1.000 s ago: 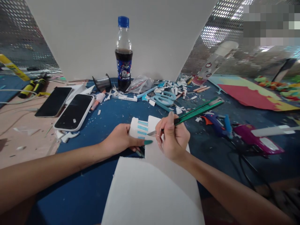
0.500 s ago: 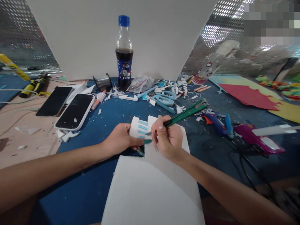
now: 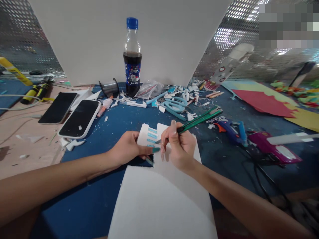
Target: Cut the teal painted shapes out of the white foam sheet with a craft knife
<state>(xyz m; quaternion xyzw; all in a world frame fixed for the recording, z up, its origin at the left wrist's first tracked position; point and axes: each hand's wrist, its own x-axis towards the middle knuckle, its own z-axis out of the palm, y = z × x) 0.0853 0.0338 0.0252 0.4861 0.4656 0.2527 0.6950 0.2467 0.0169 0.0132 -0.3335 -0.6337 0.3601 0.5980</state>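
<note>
My right hand (image 3: 180, 146) is closed around a green utility knife (image 3: 200, 120), its handle slanting up to the right. The blade tip points left, at the edge of a small white foam piece (image 3: 144, 134) with several light-blue patterned strips on its face. Between thumb and fingers, my left hand (image 3: 129, 147) pinches that small piece; its fingers are partly hidden behind it. Under my right hand lies a large white foam board (image 3: 164, 202) with a notch cut in its upper left, stretching toward me.
Behind the hands stand a cola bottle (image 3: 132, 66) and light-blue scissors (image 3: 175, 105) among white scraps. Two phones lie left, one a white-cased phone (image 3: 80, 119). To the right are a blue glue gun (image 3: 229, 130), a magenta tool (image 3: 274, 147) and red paper (image 3: 264, 102).
My right hand and the knife have shifted very slightly, with the fingers a little more raised. My left hand still holds the small foam piece in the same place.
</note>
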